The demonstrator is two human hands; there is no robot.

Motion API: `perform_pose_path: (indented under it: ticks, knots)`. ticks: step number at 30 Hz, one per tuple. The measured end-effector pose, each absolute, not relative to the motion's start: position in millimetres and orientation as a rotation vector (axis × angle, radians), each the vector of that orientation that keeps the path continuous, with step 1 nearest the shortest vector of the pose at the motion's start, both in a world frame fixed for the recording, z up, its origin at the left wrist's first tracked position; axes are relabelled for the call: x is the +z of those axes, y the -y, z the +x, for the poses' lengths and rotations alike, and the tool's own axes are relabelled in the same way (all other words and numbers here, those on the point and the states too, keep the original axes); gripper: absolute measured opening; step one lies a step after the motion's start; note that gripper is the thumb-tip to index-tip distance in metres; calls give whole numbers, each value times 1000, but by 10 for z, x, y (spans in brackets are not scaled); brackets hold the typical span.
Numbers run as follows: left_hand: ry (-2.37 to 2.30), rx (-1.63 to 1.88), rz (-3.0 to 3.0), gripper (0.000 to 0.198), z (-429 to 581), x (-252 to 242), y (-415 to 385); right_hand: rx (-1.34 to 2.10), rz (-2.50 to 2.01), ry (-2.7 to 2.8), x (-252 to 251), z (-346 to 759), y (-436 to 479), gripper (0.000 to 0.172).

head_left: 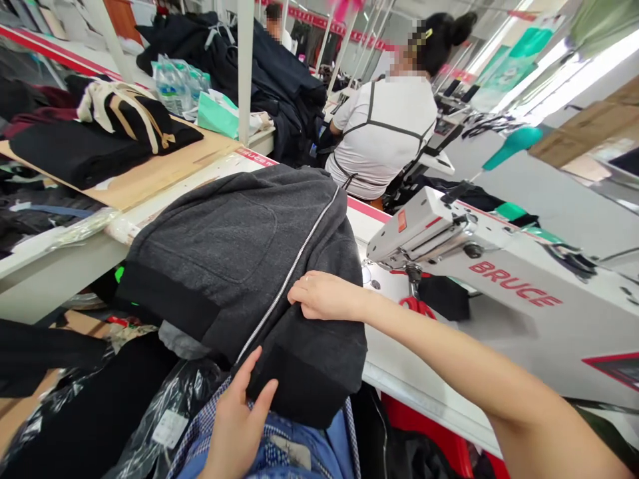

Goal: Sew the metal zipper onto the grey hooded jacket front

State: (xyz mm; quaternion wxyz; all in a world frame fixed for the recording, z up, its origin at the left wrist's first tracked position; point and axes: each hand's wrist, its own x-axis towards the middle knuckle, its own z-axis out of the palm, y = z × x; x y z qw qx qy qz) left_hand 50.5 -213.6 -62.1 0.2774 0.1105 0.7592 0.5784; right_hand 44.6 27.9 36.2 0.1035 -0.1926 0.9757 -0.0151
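A dark grey jacket [219, 226] with black ribbed hem bands lies spread over the table edge and toward my lap. Its silver zipper [289, 273] runs diagonally down the front. My right hand [324, 296] is closed on the cloth just right of the zipper, fingertips pinching a fold. Near the zipper's lower end is my left hand [237, 416], thumb and forefinger apart, at the hem. Its other fingers are mostly hidden.
A white sewing machine [499, 266] stands at right, with red-handled scissors [417, 306] beneath its head. Folded black garments [84, 153] rest on a board at left. Ahead sits a co-worker in a white shirt [387, 126]. Plastic-wrapped items [174, 399] are at lower left.
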Motion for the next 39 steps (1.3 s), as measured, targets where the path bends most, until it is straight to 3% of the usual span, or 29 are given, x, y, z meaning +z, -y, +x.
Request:
perform_pose_path:
  ticks: [9,14,18,25,39]
  knots:
    - [-2385,1381,884,27,168,-596,2335,-192,-562,-2681,663,229,-203,24]
    - [-2482,1514,863,17,68,-605,2346,-156,-468,-2703,949,-40,-101,20]
    - [-2441,1663,481,20,9,-748,2335,-106,-577,-2701,848,-531,50,19]
    - [-2117,1757,154,29,-11,-1061,2394,-426,-671,-2525,324,-908,65,26]
    - [-1847,1820,-319,39,-22,-1171,2269,-363,-457,-2536,321,-677,45,22]
